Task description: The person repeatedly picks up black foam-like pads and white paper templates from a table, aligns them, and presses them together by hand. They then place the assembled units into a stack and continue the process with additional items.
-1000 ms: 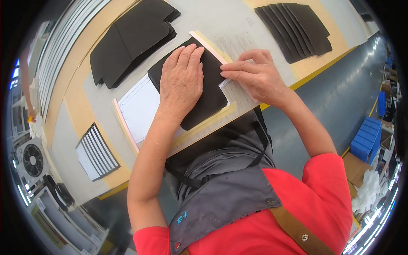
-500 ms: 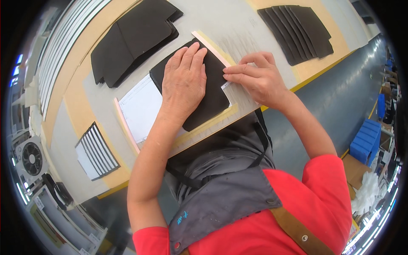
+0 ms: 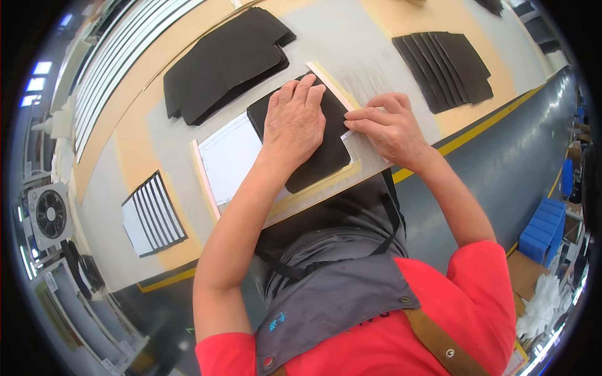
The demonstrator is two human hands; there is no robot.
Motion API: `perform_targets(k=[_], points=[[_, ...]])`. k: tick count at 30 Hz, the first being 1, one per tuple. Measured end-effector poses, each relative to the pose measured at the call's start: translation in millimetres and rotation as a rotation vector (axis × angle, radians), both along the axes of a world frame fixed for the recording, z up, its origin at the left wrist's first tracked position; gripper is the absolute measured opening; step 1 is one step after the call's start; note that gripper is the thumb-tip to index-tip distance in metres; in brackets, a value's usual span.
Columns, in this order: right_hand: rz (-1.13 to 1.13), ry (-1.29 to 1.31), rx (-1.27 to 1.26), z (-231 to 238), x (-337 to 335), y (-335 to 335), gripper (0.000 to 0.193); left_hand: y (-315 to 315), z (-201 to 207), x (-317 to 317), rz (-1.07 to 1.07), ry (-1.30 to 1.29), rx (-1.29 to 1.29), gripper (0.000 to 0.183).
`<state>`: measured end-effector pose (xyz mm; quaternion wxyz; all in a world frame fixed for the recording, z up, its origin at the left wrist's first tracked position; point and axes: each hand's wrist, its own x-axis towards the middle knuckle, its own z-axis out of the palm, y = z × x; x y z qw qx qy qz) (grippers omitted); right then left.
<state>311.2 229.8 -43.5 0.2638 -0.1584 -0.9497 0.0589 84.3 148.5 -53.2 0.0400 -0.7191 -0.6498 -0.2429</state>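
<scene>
While the left hand (image 3: 293, 119) lies flat and unclenched on the black piece (image 3: 323, 160), which partly covers a white sheet (image 3: 233, 156) by the near edge of the table (image 3: 342, 37), the right hand (image 3: 396, 133) has thumb and forefinger close together at the piece's right edge; whether they pinch it, I cannot tell. Farther left lies a black stack (image 3: 219, 67).

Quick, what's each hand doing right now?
Left hand: open, resting on the black piece, not gripping.
Right hand: fingertips at the black piece's edge; can't tell whether they're pinching it.
</scene>
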Motion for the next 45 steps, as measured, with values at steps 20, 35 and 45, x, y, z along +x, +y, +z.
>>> perform_targets(k=[20, 35, 45], points=[[-0.135, 0.002, -0.190, 42, 20, -18, 0.049, -267, 53, -258, 0.877, -0.221, 0.225, 0.034], [0.145, -0.004, 0.012, 75, -68, -54, 0.047, -432, 6, -360, 1.362, -0.842, 0.020, 0.022], [0.254, 0.089, 0.018, 90, -84, -56, 0.046, -376, 193, -230, 0.791, -0.165, 0.449, 0.006]])
